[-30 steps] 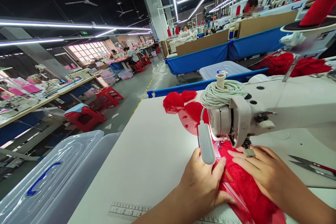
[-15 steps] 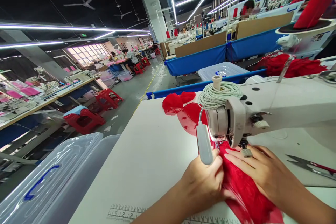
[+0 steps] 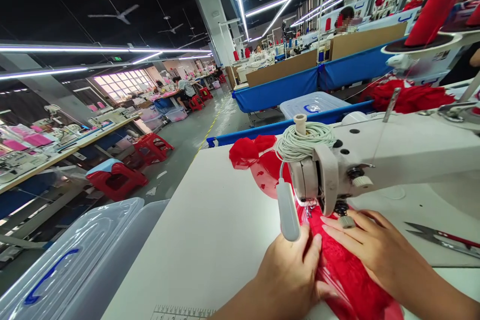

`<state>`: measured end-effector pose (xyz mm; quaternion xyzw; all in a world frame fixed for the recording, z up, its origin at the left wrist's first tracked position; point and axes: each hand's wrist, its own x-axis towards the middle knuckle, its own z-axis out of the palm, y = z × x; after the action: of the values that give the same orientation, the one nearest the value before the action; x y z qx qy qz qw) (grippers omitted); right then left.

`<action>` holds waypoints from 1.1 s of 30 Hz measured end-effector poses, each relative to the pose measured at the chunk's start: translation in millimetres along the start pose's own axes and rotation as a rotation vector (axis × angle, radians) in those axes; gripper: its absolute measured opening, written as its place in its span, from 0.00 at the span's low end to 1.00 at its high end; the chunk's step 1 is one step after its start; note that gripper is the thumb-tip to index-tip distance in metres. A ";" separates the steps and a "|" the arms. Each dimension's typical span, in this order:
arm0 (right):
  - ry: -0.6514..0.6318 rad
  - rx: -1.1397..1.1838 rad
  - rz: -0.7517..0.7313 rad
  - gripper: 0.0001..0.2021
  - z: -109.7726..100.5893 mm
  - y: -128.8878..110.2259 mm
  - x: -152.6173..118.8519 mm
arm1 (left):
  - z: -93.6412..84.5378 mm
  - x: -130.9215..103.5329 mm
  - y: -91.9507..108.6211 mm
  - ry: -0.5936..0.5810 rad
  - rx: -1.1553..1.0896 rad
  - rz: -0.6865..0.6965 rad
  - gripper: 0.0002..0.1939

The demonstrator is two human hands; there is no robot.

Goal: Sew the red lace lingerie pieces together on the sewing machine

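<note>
Sheer red fabric [image 3: 347, 265] runs under the presser foot [image 3: 309, 210] of a white sewing machine [image 3: 405, 150]. My left hand [image 3: 288, 267] grips the fabric's left edge just in front of the foot, thumb and fingers closed on it; the lamp partly covers its fingertips. Across the fabric's right side lies my right hand [image 3: 378, 245], fingers stretched out flat and pressing down. A small grey lamp [image 3: 288, 212] hangs beside the needle, lighting the work. Behind the machine head, more red fabric pieces [image 3: 258, 160] rest on the white table [image 3: 210, 220].
Thread snips [image 3: 442, 237] lie right of my right hand. A coil of pale green cord [image 3: 305, 140] sits on the machine head. A ruler [image 3: 180, 312] marks the front edge. Lidded plastic bins [image 3: 86, 245] stand left of the table. A red thread cone [image 3: 437, 12] stands at upper right.
The view has shifted slightly. My left hand sits a little farther back from the needle, its thumb and fingers repositioned on the fabric edge. My right hand stays flat on the fabric.
</note>
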<state>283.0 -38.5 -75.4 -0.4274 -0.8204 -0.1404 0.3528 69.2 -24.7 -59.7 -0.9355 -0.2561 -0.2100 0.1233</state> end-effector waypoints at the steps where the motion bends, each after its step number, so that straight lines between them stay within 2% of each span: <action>1: -0.007 -0.006 0.002 0.19 0.4 0.3 -0.6 | 0.2 -0.7 -0.1 0.008 0.011 0.003 0.41; 13: -0.013 0.014 0.015 0.17 0.2 0.7 -2.1 | 3.6 -0.4 3.0 0.133 0.038 -0.008 0.41; 19: -0.047 -0.050 0.000 0.17 2.7 4.0 -4.2 | 0.6 0.8 2.7 0.048 0.052 -0.008 0.40; 26: -0.089 -0.044 0.029 0.14 4.4 5.1 -4.3 | 5.6 -5.3 0.4 -0.011 0.103 -0.006 0.38; 30: -0.071 -0.076 0.027 0.15 4.0 5.4 -1.0 | 6.3 -6.4 -0.5 -0.051 0.120 -0.018 0.38; 33: -0.047 -0.053 0.026 0.17 2.1 6.3 1.2 | 5.7 -5.8 -0.7 -0.032 0.112 -0.032 0.38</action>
<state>286.6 -32.8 -76.5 -0.4504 -0.8189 -0.1477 0.3237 66.2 -24.6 -67.3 -0.9262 -0.2841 -0.1820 0.1681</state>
